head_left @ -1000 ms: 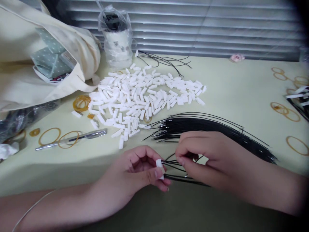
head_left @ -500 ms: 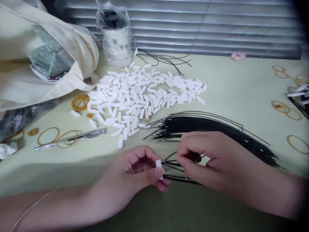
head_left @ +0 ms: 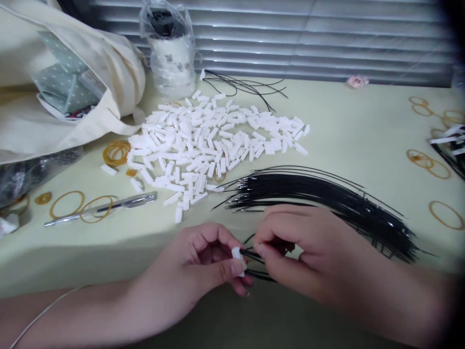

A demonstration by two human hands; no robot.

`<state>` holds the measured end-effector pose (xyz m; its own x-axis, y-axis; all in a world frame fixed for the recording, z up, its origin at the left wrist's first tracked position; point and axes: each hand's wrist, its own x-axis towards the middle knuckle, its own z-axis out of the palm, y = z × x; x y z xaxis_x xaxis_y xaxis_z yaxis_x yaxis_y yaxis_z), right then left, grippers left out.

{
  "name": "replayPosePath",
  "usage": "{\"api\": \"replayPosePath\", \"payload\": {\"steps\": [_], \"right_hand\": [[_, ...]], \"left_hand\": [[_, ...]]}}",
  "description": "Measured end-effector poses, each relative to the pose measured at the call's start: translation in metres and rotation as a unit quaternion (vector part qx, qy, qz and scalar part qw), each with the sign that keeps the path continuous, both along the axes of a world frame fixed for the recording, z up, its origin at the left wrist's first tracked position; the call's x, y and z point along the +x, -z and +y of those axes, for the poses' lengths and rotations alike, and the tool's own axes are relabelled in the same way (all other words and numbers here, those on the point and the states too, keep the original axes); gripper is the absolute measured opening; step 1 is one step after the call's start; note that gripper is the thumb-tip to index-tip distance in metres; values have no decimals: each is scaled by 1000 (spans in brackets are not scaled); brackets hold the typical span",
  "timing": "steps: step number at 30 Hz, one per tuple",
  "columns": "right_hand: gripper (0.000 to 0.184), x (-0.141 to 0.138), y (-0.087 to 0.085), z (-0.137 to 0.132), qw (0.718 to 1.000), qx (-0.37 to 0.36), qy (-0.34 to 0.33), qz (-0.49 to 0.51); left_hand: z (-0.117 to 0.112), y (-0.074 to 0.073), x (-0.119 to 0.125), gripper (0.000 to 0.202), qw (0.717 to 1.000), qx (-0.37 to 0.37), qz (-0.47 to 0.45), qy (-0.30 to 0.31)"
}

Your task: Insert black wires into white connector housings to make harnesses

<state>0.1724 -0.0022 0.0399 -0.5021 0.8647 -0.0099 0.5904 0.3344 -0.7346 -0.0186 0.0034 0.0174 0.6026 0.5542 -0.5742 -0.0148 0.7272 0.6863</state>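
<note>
Between thumb and fingers, my left hand [head_left: 210,264] grips a small white connector housing [head_left: 237,254] near the table's front. Several black wires [head_left: 254,274] run from its right side toward my other hand. My right hand [head_left: 298,237] is closed in a pinch on a black wire close to the housing; its fingertips hide part of the wire. Just behind that hand lies a thick bundle of black wires [head_left: 298,189] with metal terminals at its left end. A large heap of white connector housings [head_left: 203,140] spreads over the table beyond my left hand.
On the left are a cream cloth bag [head_left: 119,72], a pen [head_left: 127,202] and rubber bands [head_left: 67,204]. A plastic-wrapped cup [head_left: 172,63] stands by the blinds, beside a wired connector [head_left: 240,82]. More rubber bands [head_left: 446,214] lie at right on the pale table [head_left: 356,131].
My right hand has moved left, closer to the white housing, with the wire in its pinch. The left hand keeps its hold, slightly lower in view. The whole view has shifted a little.
</note>
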Motion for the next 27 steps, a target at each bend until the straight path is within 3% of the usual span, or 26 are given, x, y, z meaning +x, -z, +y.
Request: {"api": "replayPosePath", "payload": {"steps": [7, 11, 15, 21, 24, 27], "right_hand": [[26, 16, -7, 21, 995, -58, -68, -41], [8, 24, 12, 34, 991, 14, -112, -78], [12, 24, 27, 33, 979, 81, -153, -107], [12, 21, 0, 19, 988, 78, 4, -134], [16, 16, -13, 7, 984, 125, -33, -124], [19, 12, -13, -3, 971, 164, -67, -161]], "left_hand": [[-1, -4, 1, 15, 1000, -14, 6, 19], [-1, -5, 1, 15, 999, -14, 16, 25], [-1, -3, 0, 15, 1000, -14, 8, 17], [-1, 1, 0, 14, 999, -22, -27, -30], [0, 1, 0, 13, 997, -27, -50, -48], [0, 2, -1, 12, 998, -24, -45, -44]]}}
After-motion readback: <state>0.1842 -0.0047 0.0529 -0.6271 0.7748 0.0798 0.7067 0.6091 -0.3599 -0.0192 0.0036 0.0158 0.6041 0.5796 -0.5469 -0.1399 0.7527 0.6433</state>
